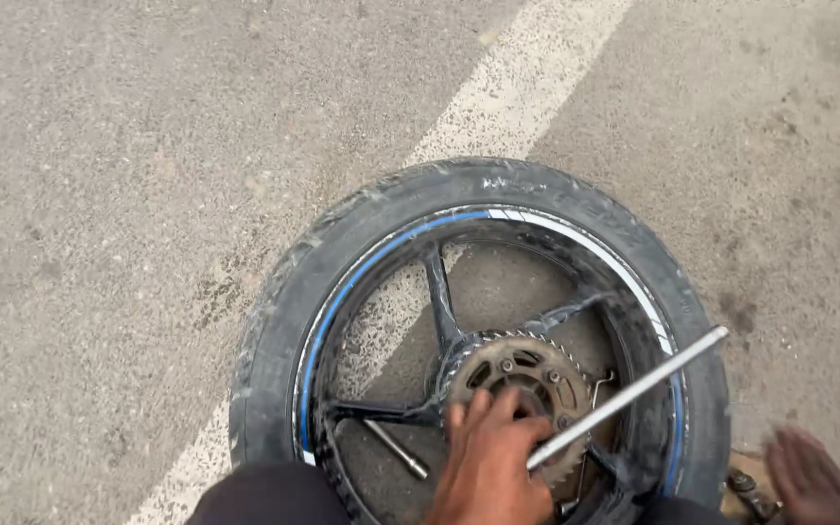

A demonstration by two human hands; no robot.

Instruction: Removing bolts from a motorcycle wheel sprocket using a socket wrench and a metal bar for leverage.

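A motorcycle wheel [478,331] lies flat on rough grey asphalt [128,146], across a worn white painted line [507,87] that runs diagonally under it. Its black rubber tyre [274,331] looks wet and glossy; inside it runs a blue-and-white rim stripe [352,282] around dark cast spokes. At the wheel's hub sits a rusty toothed sprocket [522,365]. The left hand [488,467] rests on the sprocket's near edge, fingers curled around a long, smooth metal bar [634,389] that slants out over the tyre's right side. A shorter steel rod [396,449] lies inside the rim, left of the hub. The right hand [814,476] is blurred outside the tyre, fingers loosely spread, beside a small dark metal part [752,494].
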